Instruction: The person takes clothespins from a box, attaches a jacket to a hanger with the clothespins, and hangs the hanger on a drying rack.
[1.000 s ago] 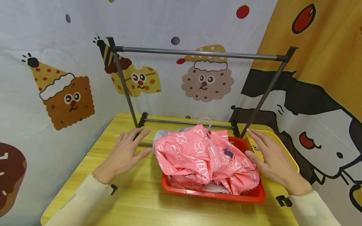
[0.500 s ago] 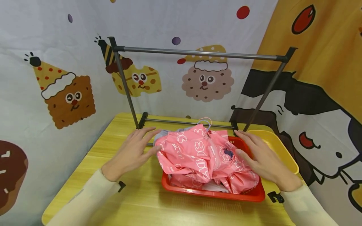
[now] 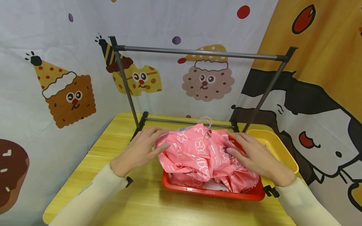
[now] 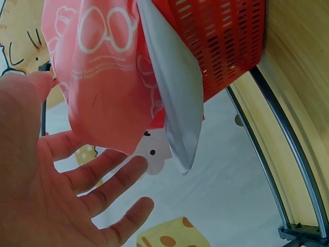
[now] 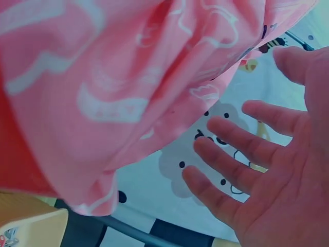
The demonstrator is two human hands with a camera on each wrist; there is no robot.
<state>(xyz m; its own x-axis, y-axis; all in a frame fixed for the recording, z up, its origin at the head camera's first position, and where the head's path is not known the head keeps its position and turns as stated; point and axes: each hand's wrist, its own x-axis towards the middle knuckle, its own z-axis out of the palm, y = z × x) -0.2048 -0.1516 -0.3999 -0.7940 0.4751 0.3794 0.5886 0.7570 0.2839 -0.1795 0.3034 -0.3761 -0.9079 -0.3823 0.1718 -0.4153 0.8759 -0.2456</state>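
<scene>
A pink jacket with white printed outlines lies bunched on top of the red plastic basket. One pink and one bluish hanger hook stick up behind its collar. My left hand is at the jacket's left side, fingers spread and loosely extended, thumb in front of the cloth. In the left wrist view, a grey cloth hangs beside the pink fabric. My right hand reaches over the jacket's right side with its fingers apart. The right wrist view shows a gap between those fingers and the fabric.
A dark metal garment rack stands behind the basket on the wooden table. To the right is a yellow tray, with small metal pieces inside. Cartoon-printed curtains enclose the back and sides.
Both hands have moved inward toward the jacket, the left one rightward and the right one leftward. The jacket and basket have stayed in place.
</scene>
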